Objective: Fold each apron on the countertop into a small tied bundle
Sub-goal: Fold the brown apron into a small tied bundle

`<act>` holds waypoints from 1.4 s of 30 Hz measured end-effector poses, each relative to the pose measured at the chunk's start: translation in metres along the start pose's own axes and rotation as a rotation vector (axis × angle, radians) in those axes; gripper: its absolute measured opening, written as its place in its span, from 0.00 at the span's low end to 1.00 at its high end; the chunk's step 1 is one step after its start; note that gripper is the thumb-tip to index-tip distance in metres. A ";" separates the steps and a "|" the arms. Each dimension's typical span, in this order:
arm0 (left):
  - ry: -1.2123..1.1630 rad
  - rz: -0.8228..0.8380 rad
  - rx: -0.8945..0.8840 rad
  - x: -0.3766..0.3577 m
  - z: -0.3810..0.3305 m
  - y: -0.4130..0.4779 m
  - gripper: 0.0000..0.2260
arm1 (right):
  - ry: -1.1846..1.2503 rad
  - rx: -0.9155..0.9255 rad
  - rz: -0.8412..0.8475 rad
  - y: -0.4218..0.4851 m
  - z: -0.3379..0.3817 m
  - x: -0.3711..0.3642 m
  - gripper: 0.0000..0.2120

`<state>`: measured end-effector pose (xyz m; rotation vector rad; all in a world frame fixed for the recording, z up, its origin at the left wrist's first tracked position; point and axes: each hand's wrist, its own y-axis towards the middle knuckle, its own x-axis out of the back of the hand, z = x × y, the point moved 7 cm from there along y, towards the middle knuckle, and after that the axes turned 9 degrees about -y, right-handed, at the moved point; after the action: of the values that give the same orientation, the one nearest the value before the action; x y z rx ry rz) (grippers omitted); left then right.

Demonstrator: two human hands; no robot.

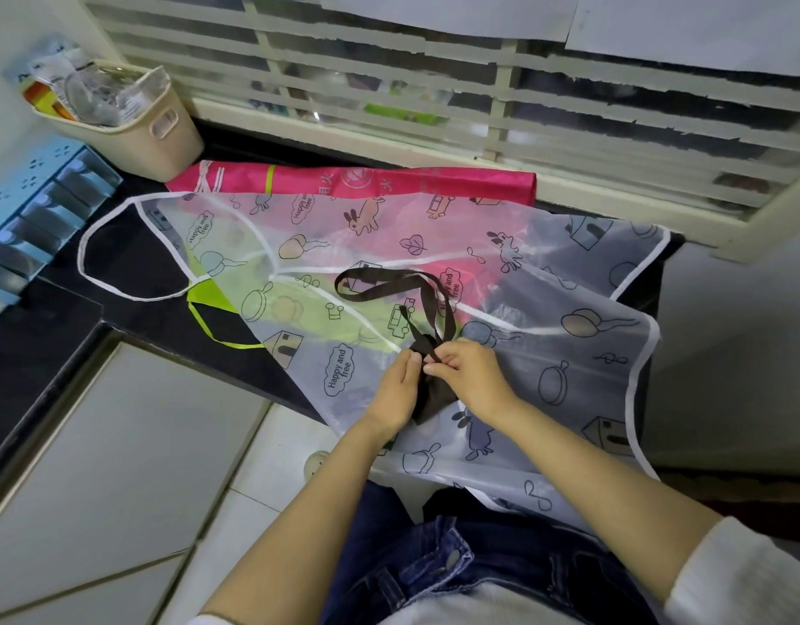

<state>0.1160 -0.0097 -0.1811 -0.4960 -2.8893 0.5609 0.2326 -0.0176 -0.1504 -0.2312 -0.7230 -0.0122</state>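
Aprons lie layered on the black stone countertop. Right of a beige plastic basket, a lime-green apron and a pink apron sit under a translucent white cartoon-print apron. Above it, the left hand grips a small dark brown apron bundle, and the right hand pinches its strap.

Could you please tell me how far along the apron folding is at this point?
No finished bundle is in view. In hand: the dark brown apron is folded small, the left hand grips it and the right hand pinches its strap, whose loop lies loose, not knotted. Left: the translucent printed apron, pink apron and green apron lie unbundled on the countertop.
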 end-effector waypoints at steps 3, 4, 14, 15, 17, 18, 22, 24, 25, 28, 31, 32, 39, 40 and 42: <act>-0.015 -0.010 -0.015 0.001 -0.003 -0.002 0.14 | 0.129 0.005 -0.045 -0.004 0.000 0.006 0.04; -0.025 -0.005 -0.009 0.001 -0.003 -0.002 0.14 | 0.150 0.012 -0.048 -0.006 0.000 0.007 0.05; -0.138 -0.235 -0.050 0.007 -0.006 -0.021 0.12 | 0.038 -0.078 0.074 0.003 0.000 0.002 0.06; -0.106 -0.263 -0.108 0.009 -0.012 -0.024 0.11 | 0.005 -0.077 0.063 0.003 0.000 0.003 0.07; -0.018 -0.315 -0.218 0.015 -0.024 -0.028 0.11 | -0.079 -0.058 0.061 0.002 0.000 0.004 0.08; 0.002 -0.330 -0.255 0.018 -0.031 -0.028 0.10 | -0.124 -0.037 0.078 0.002 0.002 0.003 0.08; -0.037 -0.291 -0.307 0.014 -0.063 -0.024 0.08 | -0.325 0.100 0.147 -0.004 0.019 -0.004 0.09; -0.058 -0.256 -0.287 0.011 -0.066 -0.017 0.09 | -0.374 0.124 0.182 -0.006 0.023 -0.006 0.09; -0.062 -0.242 -0.275 0.009 -0.065 -0.014 0.10 | -0.392 0.136 0.198 -0.007 0.024 -0.007 0.08; -0.040 -0.208 -0.263 0.005 -0.063 -0.008 0.11 | -0.372 0.115 0.263 -0.008 0.017 -0.010 0.10; -0.044 -0.095 -0.289 -0.005 -0.066 -0.009 0.10 | -0.212 -0.042 0.270 -0.004 0.000 -0.006 0.18; -0.022 -0.059 -0.300 -0.008 -0.068 -0.010 0.08 | -0.136 -0.096 0.269 -0.003 -0.007 -0.004 0.18; 0.276 0.006 -0.214 -0.006 -0.049 -0.013 0.14 | 0.181 -0.258 0.305 -0.008 -0.021 -0.016 0.14; 0.328 -0.008 -0.205 -0.002 -0.046 -0.015 0.16 | 0.217 -0.276 0.314 -0.010 -0.023 -0.018 0.13; 0.435 -0.018 -0.213 0.000 -0.045 -0.020 0.19 | 0.287 -0.308 0.329 -0.012 -0.026 -0.020 0.12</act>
<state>0.1201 -0.0125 -0.1318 -0.5411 -2.5391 0.1177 0.2332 -0.0361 -0.1799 -0.6285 -0.3880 0.1542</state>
